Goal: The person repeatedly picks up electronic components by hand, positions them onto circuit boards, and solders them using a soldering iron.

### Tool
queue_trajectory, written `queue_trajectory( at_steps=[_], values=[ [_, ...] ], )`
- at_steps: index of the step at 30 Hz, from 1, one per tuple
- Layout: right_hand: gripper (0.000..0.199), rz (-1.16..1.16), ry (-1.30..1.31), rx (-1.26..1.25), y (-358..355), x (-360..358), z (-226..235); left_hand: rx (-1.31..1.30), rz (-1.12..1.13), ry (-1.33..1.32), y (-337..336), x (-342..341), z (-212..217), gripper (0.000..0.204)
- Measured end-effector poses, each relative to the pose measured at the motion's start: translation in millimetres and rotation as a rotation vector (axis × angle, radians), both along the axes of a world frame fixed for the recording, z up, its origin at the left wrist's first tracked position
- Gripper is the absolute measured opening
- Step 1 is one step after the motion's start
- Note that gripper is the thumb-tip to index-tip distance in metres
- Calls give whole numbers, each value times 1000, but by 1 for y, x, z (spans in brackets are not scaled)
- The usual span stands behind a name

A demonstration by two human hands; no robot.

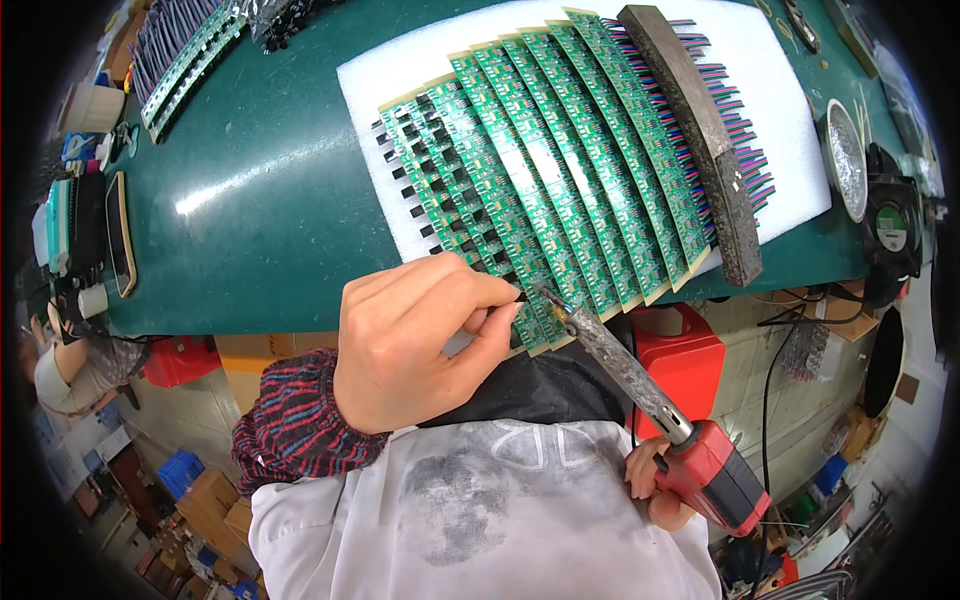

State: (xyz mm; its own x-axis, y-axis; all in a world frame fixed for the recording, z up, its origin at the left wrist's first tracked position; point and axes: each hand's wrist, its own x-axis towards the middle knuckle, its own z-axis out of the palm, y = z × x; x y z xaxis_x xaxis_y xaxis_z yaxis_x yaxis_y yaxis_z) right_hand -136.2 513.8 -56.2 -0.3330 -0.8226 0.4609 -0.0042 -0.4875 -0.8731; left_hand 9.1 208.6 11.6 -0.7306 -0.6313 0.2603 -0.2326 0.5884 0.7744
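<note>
Several green circuit board strips (pixel 540 150) lie overlapping side by side. Small black components (pixel 433 148) stand in rows on the leftmost strips. My left hand (pixel 415 335) is closed in a pinch over the near end of these strips; whatever its fingertips hold is too small to make out. In my right hand (pixel 655 485) is a soldering iron (pixel 625 370) with a red and black handle, gripped low on the right. Its tip points up and left, close to the boards and just right of my left fingertips. Whether the tip touches a board I cannot tell.
Beneath the boards is a white foam sheet (pixel 790 150). A heavy metal bar (pixel 695 120) presses on the coloured wires (pixel 725 100). On the green table (pixel 250 240) are a phone (pixel 121 235), a silver bowl (pixel 846 160), a fan (pixel 890 220) and more wired boards (pixel 190 75).
</note>
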Motion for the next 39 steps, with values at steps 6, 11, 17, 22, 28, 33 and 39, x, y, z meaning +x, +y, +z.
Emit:
queue_trajectory(
  at_steps=[6, 11, 17, 22, 28, 33, 39],
  values=[
    [24, -122, -330, 623, 10, 6, 32, -8, -12, -4, -1, 0, 1, 18],
    [18, -162, -316, 548, 2, 5, 28, -15, -19, 12, 0, 1, 0, 17],
    [20, -199, -341, 472, -25, -3, 29, -189, 115, -2, -35, 12, 27, 10],
    [28, -189, -343, 435, -42, -9, 23, -503, 371, -230, -154, 20, 10, 10],
    [41, -179, -346, 432, -51, -5, 27, -806, 344, -337, -215, 22, -25, 10],
    [53, -145, -318, 435, -62, -5, 27, -765, 276, -294, -211, 13, -19, 11],
    [39, 5, -351, 370, -71, -8, 32, -831, 109, -452, -215, 15, -15, 7]
  ],
)
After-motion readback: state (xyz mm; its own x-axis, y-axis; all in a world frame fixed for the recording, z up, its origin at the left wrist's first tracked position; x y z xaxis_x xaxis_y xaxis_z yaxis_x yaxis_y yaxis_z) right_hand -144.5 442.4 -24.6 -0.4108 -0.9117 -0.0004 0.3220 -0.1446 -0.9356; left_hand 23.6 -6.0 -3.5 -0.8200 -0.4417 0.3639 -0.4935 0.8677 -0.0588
